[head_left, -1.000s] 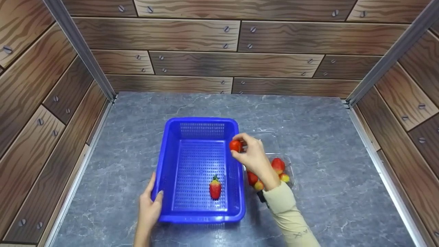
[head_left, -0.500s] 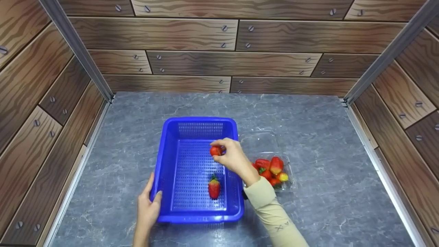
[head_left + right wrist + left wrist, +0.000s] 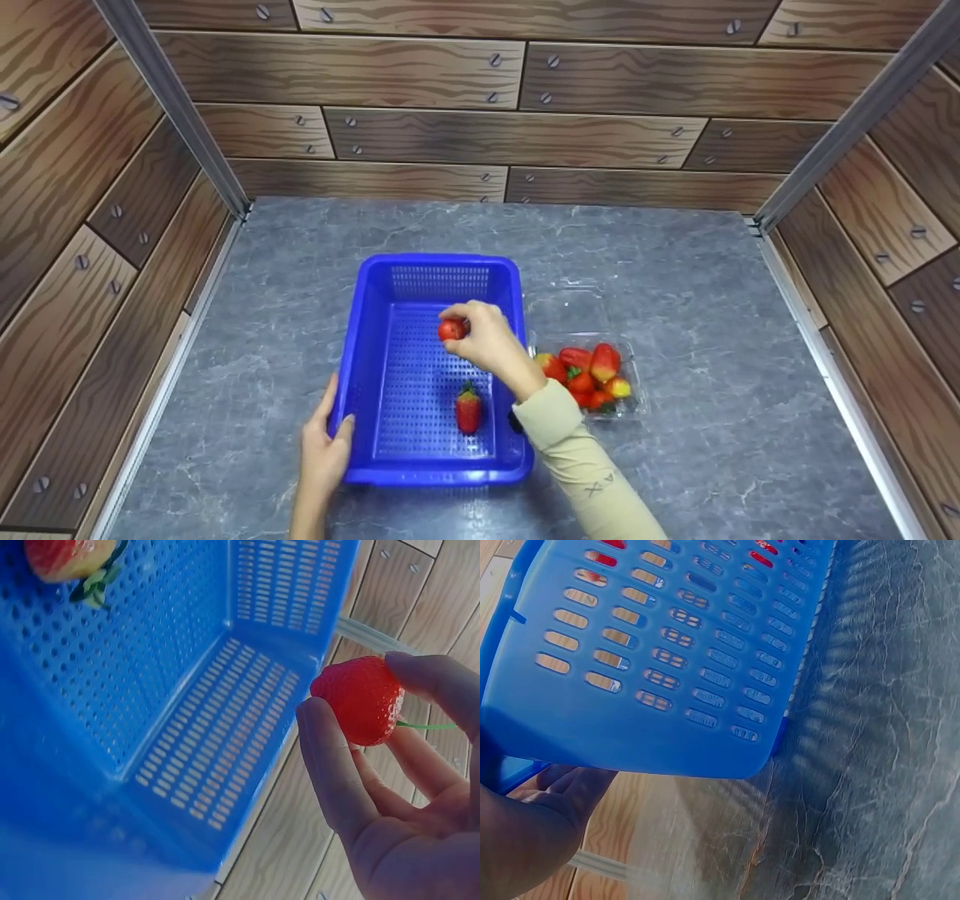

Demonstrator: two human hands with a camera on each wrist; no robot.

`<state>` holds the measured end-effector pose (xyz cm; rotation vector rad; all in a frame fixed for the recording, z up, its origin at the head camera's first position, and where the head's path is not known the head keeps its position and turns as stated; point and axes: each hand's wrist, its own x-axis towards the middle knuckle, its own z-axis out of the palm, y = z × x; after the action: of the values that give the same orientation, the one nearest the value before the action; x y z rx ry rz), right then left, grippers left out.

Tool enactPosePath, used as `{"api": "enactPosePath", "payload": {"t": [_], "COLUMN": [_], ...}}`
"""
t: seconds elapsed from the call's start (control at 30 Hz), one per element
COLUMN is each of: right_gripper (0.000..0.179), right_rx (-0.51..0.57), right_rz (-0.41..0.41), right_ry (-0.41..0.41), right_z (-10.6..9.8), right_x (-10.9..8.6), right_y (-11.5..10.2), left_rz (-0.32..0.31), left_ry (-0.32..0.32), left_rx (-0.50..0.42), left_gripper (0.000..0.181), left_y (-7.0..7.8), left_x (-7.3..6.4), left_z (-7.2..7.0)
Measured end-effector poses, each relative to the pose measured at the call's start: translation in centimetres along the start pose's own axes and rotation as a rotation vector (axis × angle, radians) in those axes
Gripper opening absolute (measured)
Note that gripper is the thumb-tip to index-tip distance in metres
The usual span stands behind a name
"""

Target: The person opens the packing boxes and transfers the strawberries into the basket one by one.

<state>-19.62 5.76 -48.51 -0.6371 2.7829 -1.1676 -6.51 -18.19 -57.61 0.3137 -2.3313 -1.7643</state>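
Between thumb and fingertips my right hand [image 3: 487,339] pinches a red strawberry [image 3: 361,700], above the inside of a blue plastic basket [image 3: 431,477]. In the right wrist view a thin green stem trails from that strawberry. A second strawberry [image 3: 469,412], red with a yellowish top and green leaves, lies on the basket's perforated floor. My left hand [image 3: 325,450] grips the basket's left rim near its front corner, thumb on the inner side. The left wrist view shows the slotted basket wall [image 3: 652,667] close up, with the left hand [image 3: 547,817] at its rim.
Right of the basket stands a clear plastic box [image 3: 637,390] with several red and yellow strawberries [image 3: 604,363], its transparent lid [image 3: 574,307] folded open behind. A grey marbled tabletop [image 3: 697,315] lies beneath. Wood-patterned walls [image 3: 420,139] enclose the back and both sides.
My right hand has carried the pinched strawberry leftward from the basket's right rim to over its middle, uncovering more of the clear box. The left hand has stayed at the rim.
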Motion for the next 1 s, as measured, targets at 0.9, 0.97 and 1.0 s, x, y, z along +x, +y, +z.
{"api": "enactPosePath", "payload": {"t": [0.9,0.97,1.0], "right_gripper": [0.033,0.033,0.033], "right_rx": [-0.147,-0.146,-0.143], "right_rz": [0.042,0.052,0.052], "right_ry": [-0.227,-0.239,-0.245], "right_z": [7.1,7.2,7.3], "right_x": [0.6,0.6,0.6], "right_y": [3.0,3.0,3.0], "left_rz": [0.032,0.038,0.04], "left_ry": [0.014,0.015,0.016], "left_rx": [-0.029,-0.038,-0.042], "left_gripper": [0.065,0.065,0.065], "left_y": [-0.3,-0.3,-0.3], "left_x": [0.2,0.2,0.1], "left_z": [0.2,0.2,0.1]}}
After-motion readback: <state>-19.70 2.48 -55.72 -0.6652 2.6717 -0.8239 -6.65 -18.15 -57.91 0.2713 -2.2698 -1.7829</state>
